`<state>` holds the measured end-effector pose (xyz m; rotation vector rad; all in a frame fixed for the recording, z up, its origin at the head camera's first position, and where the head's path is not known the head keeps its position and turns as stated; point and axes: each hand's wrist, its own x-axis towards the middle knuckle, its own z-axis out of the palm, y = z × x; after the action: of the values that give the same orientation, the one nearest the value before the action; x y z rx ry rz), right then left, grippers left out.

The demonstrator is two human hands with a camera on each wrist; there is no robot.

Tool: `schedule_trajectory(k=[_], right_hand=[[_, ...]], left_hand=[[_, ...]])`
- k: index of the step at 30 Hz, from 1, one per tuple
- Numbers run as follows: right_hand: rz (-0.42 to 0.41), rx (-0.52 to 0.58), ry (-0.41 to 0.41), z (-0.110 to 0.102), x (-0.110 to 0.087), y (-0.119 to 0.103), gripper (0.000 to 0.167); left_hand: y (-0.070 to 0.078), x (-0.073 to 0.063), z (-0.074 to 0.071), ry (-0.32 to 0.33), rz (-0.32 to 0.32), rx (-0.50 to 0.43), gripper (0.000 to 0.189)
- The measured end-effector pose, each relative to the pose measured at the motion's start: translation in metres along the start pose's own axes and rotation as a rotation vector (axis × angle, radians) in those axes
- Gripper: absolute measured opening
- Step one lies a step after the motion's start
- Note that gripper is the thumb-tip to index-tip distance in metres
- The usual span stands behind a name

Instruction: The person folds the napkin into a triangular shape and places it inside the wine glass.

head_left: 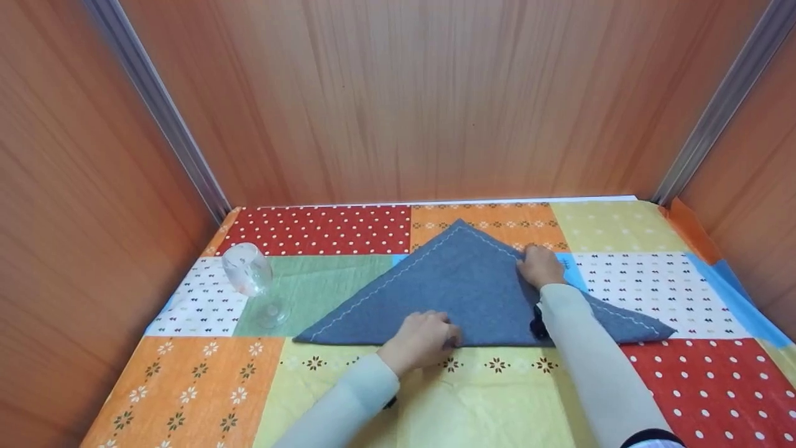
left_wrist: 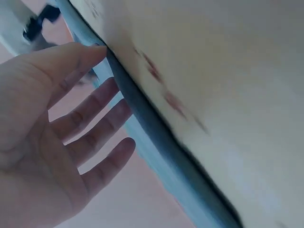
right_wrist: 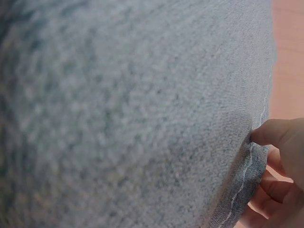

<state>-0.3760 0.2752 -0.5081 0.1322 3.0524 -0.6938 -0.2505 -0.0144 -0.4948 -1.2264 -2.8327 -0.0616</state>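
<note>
A grey cloth (head_left: pixel 423 280) with pale stitching along its hem lies folded into a triangle, its point toward the back wall. At the middle of its front fold is my left hand (head_left: pixel 425 341); the left wrist view shows the thumb and fingertips (left_wrist: pixel 124 107) at the folded edge, pinching it. My right hand (head_left: pixel 542 266) pinches the stitched right-hand edge between thumb (right_wrist: pixel 268 133) and fingers, which lie partly behind the cloth in the right wrist view. The right forearm passes over the cloth's right part and hides some of it.
A clear stemmed glass (head_left: pixel 247 270) stands left of the cloth. Beneath everything is a patchwork tablecloth (head_left: pixel 199 386) of printed squares. Wood-grain panels (head_left: pixel 435 99) with metal corner strips enclose the back and both sides of the table.
</note>
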Motion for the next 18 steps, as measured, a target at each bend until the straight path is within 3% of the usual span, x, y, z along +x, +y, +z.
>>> schedule_trajectory(k=[6,10,14,18], right_hand=[[0.015,0.017,-0.004,-0.002,-0.002,0.001,0.039],[0.032,0.049,-0.006,-0.006,-0.003,0.003,0.04],[0.053,0.058,-0.035,-0.009,-0.003,0.005,0.031],[0.061,0.053,-0.063,-0.011,-0.002,0.005,0.03]], left_hand=[[0.019,0.014,0.0,0.028,0.041,0.077,0.006],[0.023,0.017,-0.003,0.009,0.006,0.101,0.002],[0.025,0.018,-0.006,-0.038,-0.032,0.076,0.011],[0.026,0.017,-0.007,-0.006,-0.03,0.063,0.013]])
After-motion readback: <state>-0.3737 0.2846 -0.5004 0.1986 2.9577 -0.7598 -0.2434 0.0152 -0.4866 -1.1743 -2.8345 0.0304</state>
